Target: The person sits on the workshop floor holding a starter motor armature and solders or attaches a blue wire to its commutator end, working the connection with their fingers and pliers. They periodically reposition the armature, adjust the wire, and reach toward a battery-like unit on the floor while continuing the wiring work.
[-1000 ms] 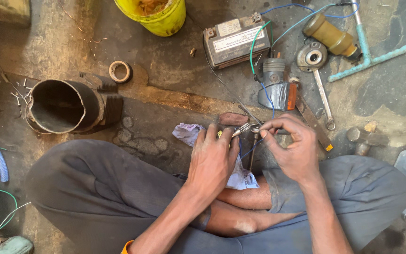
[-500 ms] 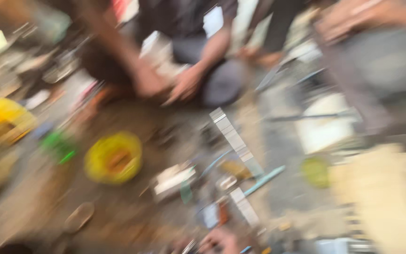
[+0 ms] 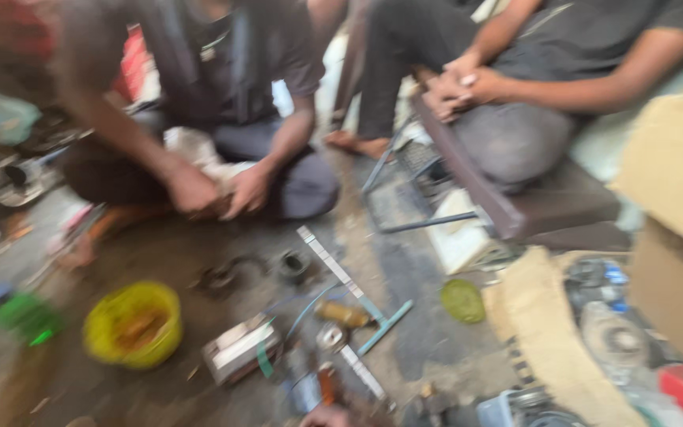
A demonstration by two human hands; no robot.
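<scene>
The view is blurred and tilted up away from my lap. At the bottom edge only a sliver of skin shows, which looks like my left hand [image 3: 324,416]; its fingers are cut off. My right hand is out of frame. Nearest that sliver on the dirt floor lie a grey box-shaped device [image 3: 239,349], a brass cylindrical part [image 3: 343,313] and a long teal-ended metal bar [image 3: 357,304]. A yellow bowl [image 3: 134,324] stands to the left.
A person sits cross-legged on the floor ahead, both hands [image 3: 215,194] on a whitish object. Another person sits on a chair [image 3: 515,213] at the right with clasped hands [image 3: 456,83]. Cardboard boxes [image 3: 673,190] fill the right side. A green object [image 3: 25,316] lies at the left.
The camera has swung up from my lap, where both hands held small metal parts, toward the floor and the people ahead. My hands have dropped almost wholly out of view.
</scene>
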